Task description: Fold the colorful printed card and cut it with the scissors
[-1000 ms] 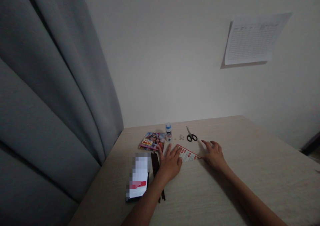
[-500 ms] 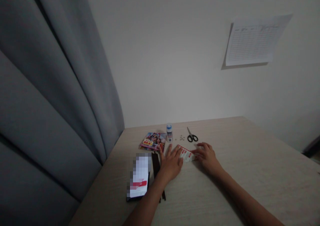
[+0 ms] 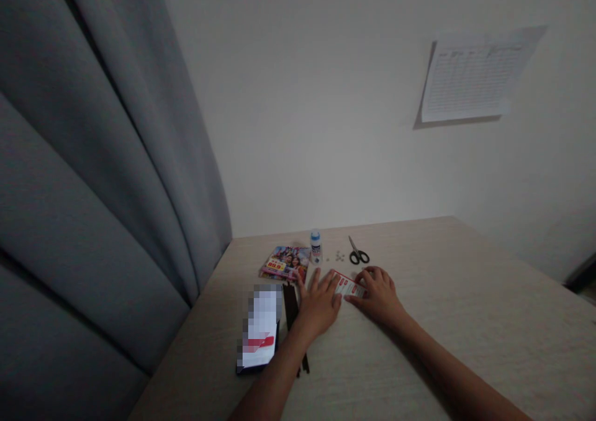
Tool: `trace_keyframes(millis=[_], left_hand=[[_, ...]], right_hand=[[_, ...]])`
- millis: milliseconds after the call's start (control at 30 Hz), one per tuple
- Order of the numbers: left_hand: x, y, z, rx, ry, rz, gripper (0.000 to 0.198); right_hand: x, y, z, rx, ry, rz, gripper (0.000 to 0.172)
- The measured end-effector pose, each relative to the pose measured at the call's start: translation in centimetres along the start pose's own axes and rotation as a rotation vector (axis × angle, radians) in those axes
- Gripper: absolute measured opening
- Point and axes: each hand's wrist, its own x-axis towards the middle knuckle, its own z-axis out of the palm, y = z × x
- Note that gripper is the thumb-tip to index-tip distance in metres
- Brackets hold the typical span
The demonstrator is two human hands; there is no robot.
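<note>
A small printed paper strip (image 3: 347, 285), white with red markings, lies on the table between my hands. My left hand (image 3: 319, 303) is laid flat with its fingers spread, and its fingertips cover the strip's left end. At the right end, my right hand (image 3: 379, 294) has its fingers bent and its thumb along the near edge, holding the strip between them. Part of the strip is hidden under both hands. Dark brown flat strips (image 3: 291, 303) lie partly beneath my left wrist.
Beyond my hands stand a small bottle with a blue cap (image 3: 315, 247), several tiny pale pieces (image 3: 340, 256) and black-handled scissors (image 3: 358, 253). Colourful leaflets (image 3: 286, 262) and a lit phone (image 3: 261, 328) lie on the left. A grey curtain (image 3: 116, 160) borders the table (image 3: 465, 321).
My right thumb and fingers have closed in over the right end of the paper strip, moving slightly left. My left hand stays in place.
</note>
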Motion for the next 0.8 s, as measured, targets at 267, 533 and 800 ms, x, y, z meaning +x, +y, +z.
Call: trace_keyframes(millis=[267, 533, 800], left_hand=[[-0.1, 0.1, -0.5, -0.002, -0.037, -0.003, 0.055], [0.0, 0.1, -0.6, -0.015, -0.052, -0.019, 0.055], [-0.1, 0.1, -0.5, -0.031, -0.038, -0.016, 0.054]], right_hand=[[0.5, 1.3, -0.1, 0.055, -0.058, -0.004, 0.051], [1.1, 2.8, -0.1, 0.079, -0.085, -0.032, 0.054], [1.8, 4.3, -0.3, 0.164, -0.154, -0.009, 0.057]])
